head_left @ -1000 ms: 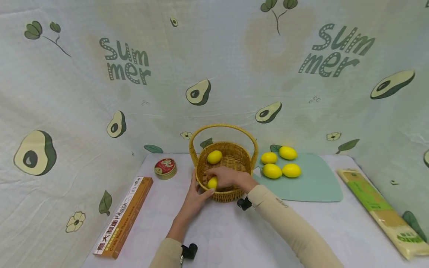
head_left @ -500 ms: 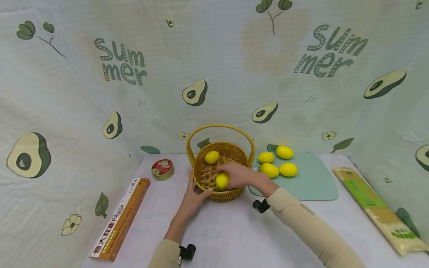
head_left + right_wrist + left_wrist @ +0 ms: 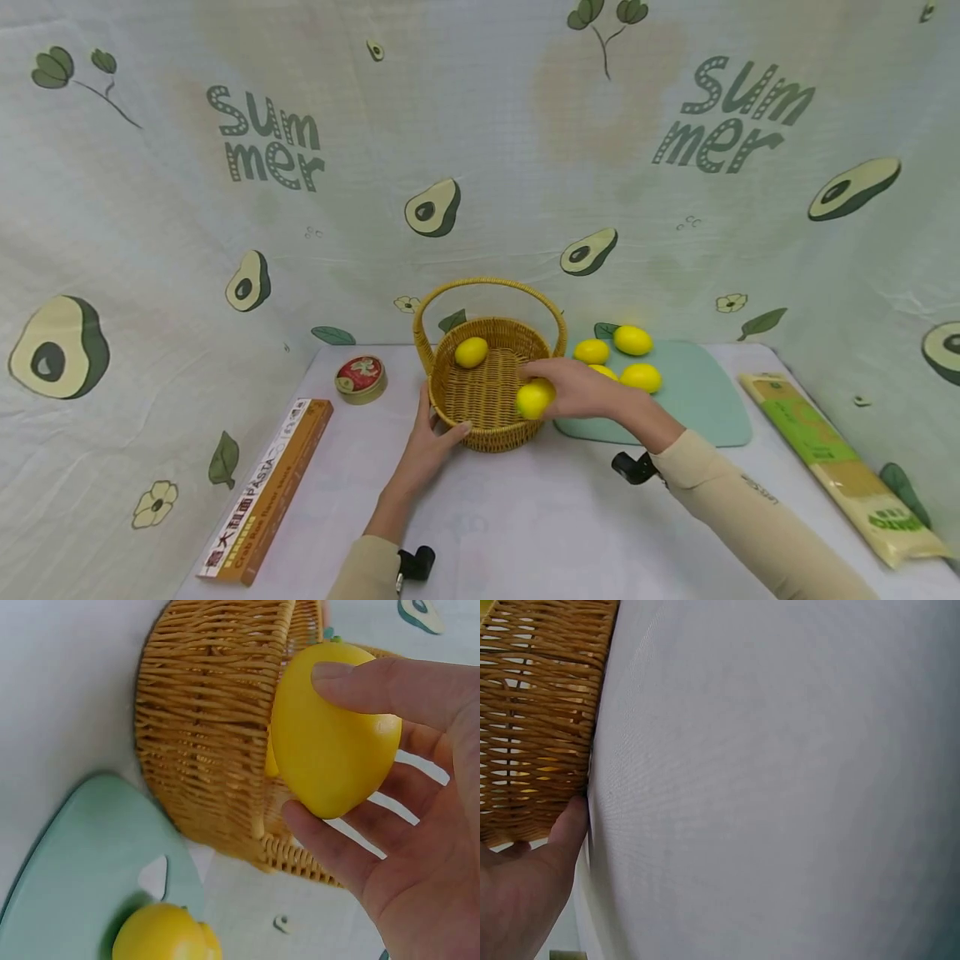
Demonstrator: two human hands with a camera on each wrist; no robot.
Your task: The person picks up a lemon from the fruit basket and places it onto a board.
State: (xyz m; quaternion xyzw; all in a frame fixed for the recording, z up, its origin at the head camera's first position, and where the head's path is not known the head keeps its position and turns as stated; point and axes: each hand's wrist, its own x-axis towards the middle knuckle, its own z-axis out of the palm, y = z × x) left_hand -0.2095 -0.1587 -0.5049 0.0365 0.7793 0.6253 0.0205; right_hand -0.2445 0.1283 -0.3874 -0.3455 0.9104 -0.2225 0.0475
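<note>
In the head view my right hand [image 3: 581,387] holds a yellow lemon [image 3: 535,399] over the right side of the wicker basket [image 3: 491,440]. The right wrist view shows the thumb on one face of this lemon [image 3: 334,742] and fingers behind and under it, in front of the basket wall [image 3: 210,712]. A second lemon [image 3: 471,352] lies inside the basket at the back left. My left hand [image 3: 429,442] rests against the basket's left front, thumb at the rim and fingers spread along the outside. In the left wrist view a fingertip touches the wicker [image 3: 540,727] near its base.
Several lemons [image 3: 641,378] lie on a pale green cutting board [image 3: 697,408] right of the basket, one partly behind my right hand. A red-lidded tin [image 3: 361,379] and a pasta box [image 3: 266,492] stand left. A noodle packet [image 3: 840,467] lies far right.
My right hand has lifted the lemon from the basket's front left and carried it right, to the basket's right side. The left hand has stayed on the basket.
</note>
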